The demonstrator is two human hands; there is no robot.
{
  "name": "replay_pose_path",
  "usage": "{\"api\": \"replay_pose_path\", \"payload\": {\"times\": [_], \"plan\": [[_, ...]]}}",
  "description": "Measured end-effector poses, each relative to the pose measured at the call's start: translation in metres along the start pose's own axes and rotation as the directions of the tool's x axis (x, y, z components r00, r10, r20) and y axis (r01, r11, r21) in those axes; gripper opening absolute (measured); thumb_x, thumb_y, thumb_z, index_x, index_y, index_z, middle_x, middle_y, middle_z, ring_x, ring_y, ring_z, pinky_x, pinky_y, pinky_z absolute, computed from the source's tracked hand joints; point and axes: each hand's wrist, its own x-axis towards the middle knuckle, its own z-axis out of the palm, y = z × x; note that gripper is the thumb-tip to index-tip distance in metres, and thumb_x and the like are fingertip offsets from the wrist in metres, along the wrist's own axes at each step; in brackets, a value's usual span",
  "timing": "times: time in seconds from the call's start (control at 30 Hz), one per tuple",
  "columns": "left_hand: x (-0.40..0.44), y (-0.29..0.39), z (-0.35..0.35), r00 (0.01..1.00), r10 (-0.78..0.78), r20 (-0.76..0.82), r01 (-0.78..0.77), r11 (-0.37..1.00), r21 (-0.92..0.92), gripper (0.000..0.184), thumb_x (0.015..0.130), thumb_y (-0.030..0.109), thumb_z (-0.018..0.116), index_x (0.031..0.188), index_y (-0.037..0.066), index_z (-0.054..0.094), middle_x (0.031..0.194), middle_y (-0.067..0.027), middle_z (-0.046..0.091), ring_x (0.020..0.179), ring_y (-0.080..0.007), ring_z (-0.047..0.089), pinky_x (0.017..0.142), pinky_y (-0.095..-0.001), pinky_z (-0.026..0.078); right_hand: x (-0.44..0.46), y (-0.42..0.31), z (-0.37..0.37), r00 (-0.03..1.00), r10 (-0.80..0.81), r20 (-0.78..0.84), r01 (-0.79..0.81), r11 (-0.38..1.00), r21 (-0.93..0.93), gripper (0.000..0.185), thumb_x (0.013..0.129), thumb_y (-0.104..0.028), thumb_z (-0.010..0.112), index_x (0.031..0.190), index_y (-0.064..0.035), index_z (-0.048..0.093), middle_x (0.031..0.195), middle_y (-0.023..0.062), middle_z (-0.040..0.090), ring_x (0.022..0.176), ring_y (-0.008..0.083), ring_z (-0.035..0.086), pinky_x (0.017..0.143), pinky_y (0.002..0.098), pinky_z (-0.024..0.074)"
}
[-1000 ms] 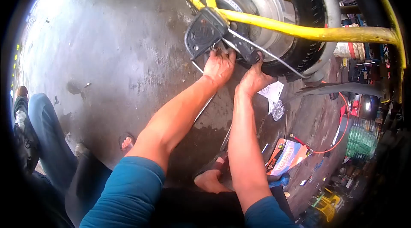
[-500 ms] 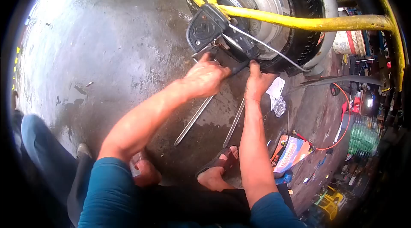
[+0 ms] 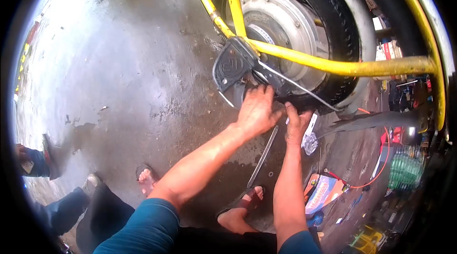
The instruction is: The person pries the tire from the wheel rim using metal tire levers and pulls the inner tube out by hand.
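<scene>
My left hand [image 3: 258, 111] reaches under the black plastic cover [image 3: 232, 66], its fingers curled at a dark part beside the wheel [image 3: 285, 20]. What its fingertips hold, if anything, is hidden. Just to the right, my right hand [image 3: 297, 126] touches the lower edge of the dark part below the tyre, its thumb raised and its other fingers bent behind. A thin metal rod [image 3: 304, 91] slants over both hands. The yellow frame tube [image 3: 342, 67] crosses in front of the wheel. On the floor below lies a long metal bar [image 3: 263, 157].
Other people's legs [image 3: 71, 208] are at the lower left. At the right are a printed box [image 3: 324, 194], an orange hose [image 3: 381, 170], green bottles [image 3: 405, 168] and a yellow object [image 3: 369, 240]. My sandalled foot [image 3: 240, 211] stands below.
The view has shifted, so the wheel and cover sit lower. My left hand has moved from the cover's lower edge to beside my right hand. One of two bars seen on the floor is out of sight.
</scene>
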Motion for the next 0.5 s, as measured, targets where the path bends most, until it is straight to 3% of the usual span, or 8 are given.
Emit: {"api": "replay_pose_path", "payload": {"times": [0.03,0.13,0.17,0.23,0.33,0.4,0.43,0.5], "plan": [[0.008,0.008,-0.008,0.992,-0.062,0.106,0.07,0.995,-0.07,0.064,0.077,0.035,0.071,0.12,-0.008,0.048,0.112,-0.027,0.057,0.109,-0.0379,0.056,0.094,-0.0469,0.042,0.005,0.0,-0.003,1.0,-0.022,0.017,0.023,0.999,-0.042,0.055,0.076,-0.004,0.069,0.126,-0.0006,0.047,0.115,0.0077,0.057,0.098,0.0154,0.055,0.085,0.0295,0.046],[0.015,0.0,-0.007,0.981,-0.037,0.19,0.061,0.991,-0.121,0.048,0.081,0.034,0.067,0.108,-0.003,0.056,0.1,-0.0243,0.063,0.096,-0.0387,0.062,0.081,-0.0462,0.049,0.009,-0.023,-0.017,0.971,0.115,0.209,-0.078,0.981,-0.177,0.039,0.078,-0.01,0.072,0.114,0.0032,0.061,0.108,0.0099,0.065,0.098,0.0192,0.059,0.09,0.0327,0.0437],[0.018,-0.002,-0.01,0.973,-0.032,0.229,0.054,0.995,-0.09,0.043,0.083,0.034,0.065,0.105,-0.002,0.057,0.094,-0.023,0.064,0.091,-0.0392,0.063,0.078,-0.0469,0.049,0.01,-0.028,-0.019,0.974,0.1,0.201,-0.032,0.948,-0.317,0.031,0.079,-0.013,0.072,0.106,0.0017,0.067,0.099,0.006,0.068,0.089,0.0185,0.061,0.085,0.0325,0.0454],[0.019,-0.006,-0.016,0.951,-0.024,0.309,0.037,0.999,-0.036,0.034,0.086,0.033,0.061,0.098,0.001,0.061,0.081,-0.0205,0.066,0.08,-0.0401,0.064,0.07,-0.0483,0.05,0.011,-0.031,-0.016,0.98,0.011,0.201,0.049,0.956,-0.29,0.032,0.079,-0.018,0.072,0.105,0.0016,0.067,0.097,0.0069,0.069,0.087,0.0175,0.061,0.083,0.0323,0.0459],[0.001,-0.017,-0.033,0.952,0.141,0.271,-0.107,0.985,-0.134,0.03,0.089,0.032,0.057,0.09,0.003,0.062,0.069,-0.0197,0.064,0.072,-0.042,0.063,0.066,-0.0507,0.048,0.015,-0.032,-0.026,0.957,0.007,0.292,0.113,0.914,-0.39,0.033,0.079,-0.025,0.072,0.099,0.0007,0.069,0.091,0.0092,0.07,0.084,0.0171,0.061,0.079,0.0323,0.0461],[-0.008,-0.013,-0.067,0.896,0.176,0.408,-0.141,0.984,-0.113,0.031,0.09,0.033,0.057,0.091,0.003,0.063,0.069,-0.0206,0.062,0.071,-0.042,0.061,0.065,-0.0505,0.047,0.023,-0.015,-0.042,0.944,0.015,0.329,0.14,0.886,-0.443,0.033,0.079,-0.026,0.072,0.099,0.0005,0.069,0.089,0.0097,0.069,0.084,0.0184,0.061,0.079,0.0326,0.0462],[-0.012,-0.013,-0.089,0.863,0.168,0.476,-0.129,0.985,-0.114,0.031,0.09,0.034,0.057,0.09,0.003,0.063,0.067,-0.0204,0.061,0.07,-0.042,0.061,0.064,-0.0504,0.047,0.024,-0.012,-0.046,0.953,0.065,0.297,0.082,0.886,-0.456,0.035,0.078,-0.025,0.074,0.101,0.0002,0.066,0.096,0.0091,0.067,0.089,0.0184,0.06,0.082,0.0326,0.0451],[-0.019,-0.029,-0.116,0.821,0.337,0.462,-0.239,0.936,-0.258,0.033,0.09,0.036,0.058,0.09,0.003,0.063,0.073,-0.0206,0.06,0.081,-0.0394,0.06,0.073,-0.0502,0.045,0.025,0.003,-0.045,0.956,0.124,0.265,0.007,0.896,-0.444,0.039,0.077,-0.022,0.076,0.106,0.0001,0.063,0.107,0.0085,0.064,0.096,0.0185,0.058,0.088,0.0328,0.0434]]}}
